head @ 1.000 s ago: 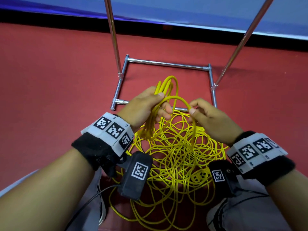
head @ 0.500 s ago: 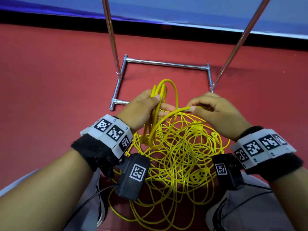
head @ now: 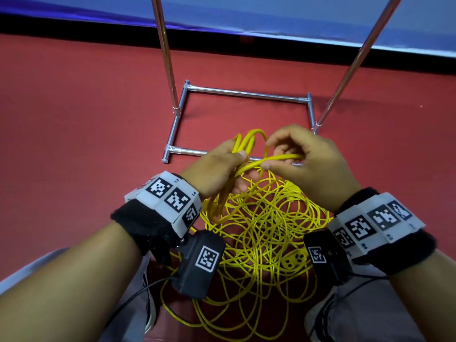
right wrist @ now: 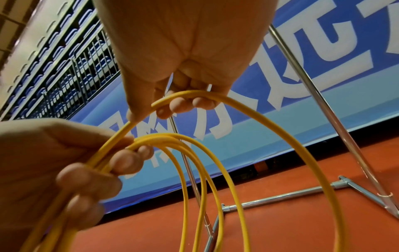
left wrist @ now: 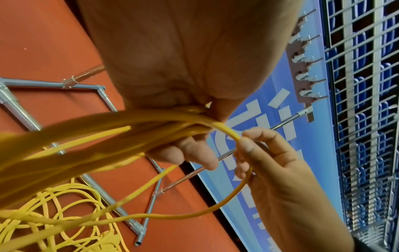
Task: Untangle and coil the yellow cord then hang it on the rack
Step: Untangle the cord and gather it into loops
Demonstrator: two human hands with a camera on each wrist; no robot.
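A red floor (head: 74,144) fills most of the head view, bordered at the far side by a blue banner (head: 271,18). On the floor stands a chrome rack (head: 244,93), its rectangular base flat and two poles rising out of view. Most of the yellow cord (head: 261,233) lies tangled on the floor between the rack and the person's knees. The left hand (head: 212,169) grips a bunch of gathered loops. The right hand (head: 311,164), just beside it, pinches a single strand between thumb and curled fingers (right wrist: 179,104).
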